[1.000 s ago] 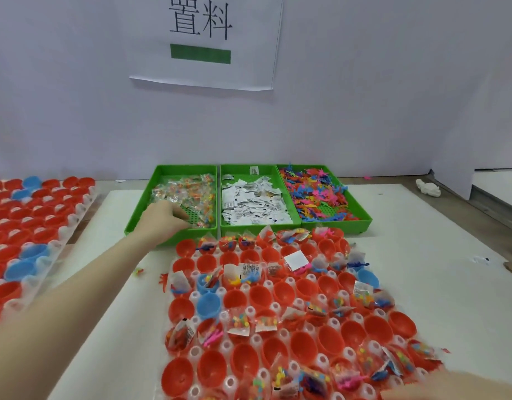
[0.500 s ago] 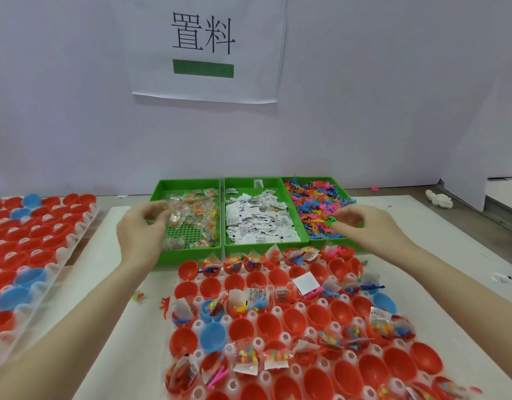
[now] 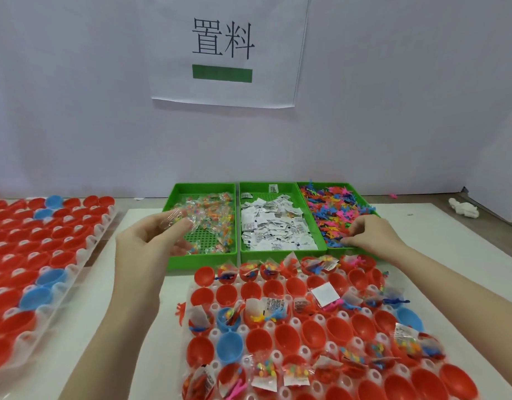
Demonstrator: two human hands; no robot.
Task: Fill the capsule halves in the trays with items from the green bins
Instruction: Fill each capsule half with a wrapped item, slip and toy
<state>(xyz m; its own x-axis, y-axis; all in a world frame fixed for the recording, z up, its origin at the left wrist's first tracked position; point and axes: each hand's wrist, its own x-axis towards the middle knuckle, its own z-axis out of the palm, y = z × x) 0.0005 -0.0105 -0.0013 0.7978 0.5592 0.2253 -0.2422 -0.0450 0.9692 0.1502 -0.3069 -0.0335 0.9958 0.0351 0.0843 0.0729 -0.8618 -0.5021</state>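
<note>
Red and blue capsule halves (image 3: 286, 336) seated open side up in a clear tray (image 3: 243, 330) at near centre; some holding clear packets, white slips or small plastic figures, others bare inside; one white square slip (image 3: 324, 293) lying flat across the second row. Just behind the tray, three green bins side by side, touching: left bin (image 3: 203, 259) with clear packets of coloured bits (image 3: 211, 217) heaped toward its right and far side; middle bin (image 3: 280, 254) full of white printed slips (image 3: 273, 226); right bin (image 3: 304, 215) piled with small coloured plastic figures (image 3: 332, 210). Left hand (image 3: 151, 241) raised over the near left corner of the left bin, thumb and fingers curled and pinching a clear packet (image 3: 174, 225). Right hand (image 3: 373, 235) down in the near part of the right bin, fingertips (image 3: 345, 241) bunched narrow among the figures; whether any figure is actually gripped, cannot tell. At far left, a second tray (image 3: 102, 241) of mostly red halves with a few blue ones. All laid on a white mat (image 3: 439, 269); a small white object (image 3: 462, 210) on the bare table at far right; on the wall behind, a paper sign (image 3: 226, 50) with black characters above a green bar.
</note>
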